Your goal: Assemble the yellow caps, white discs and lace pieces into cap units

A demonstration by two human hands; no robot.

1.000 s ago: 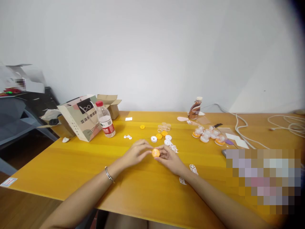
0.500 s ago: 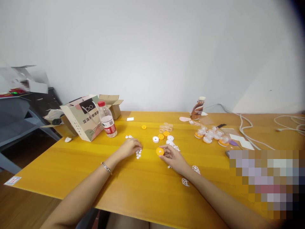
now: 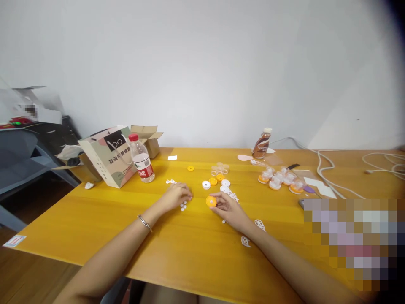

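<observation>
My right hand [image 3: 229, 209] pinches a small orange round disc [image 3: 211, 201] just above the yellow table [image 3: 95, 219]. My left hand [image 3: 175, 196] rests on the table to the left of it, fingers curled over a cluster of tiny white pieces [image 3: 183, 206]. Whether those fingers grip one of the pieces is hidden. Beyond the hands lie several white and orange discs [image 3: 216, 181] and clear rings [image 3: 220, 169]. A lone orange disc [image 3: 190, 168] lies farther back.
A water bottle [image 3: 141, 159], a paper bag [image 3: 109, 155] and a cardboard box [image 3: 148, 137] stand at the back left. A brown drink bottle [image 3: 262, 144], assembled orange and clear parts [image 3: 280, 179], white lacy cutouts [image 3: 251, 232] and cables [image 3: 332, 169] lie to the right.
The hands, joined on the orange disc a second ago, have parted. The left hand moved left onto the small white pieces; the right hand kept the disc.
</observation>
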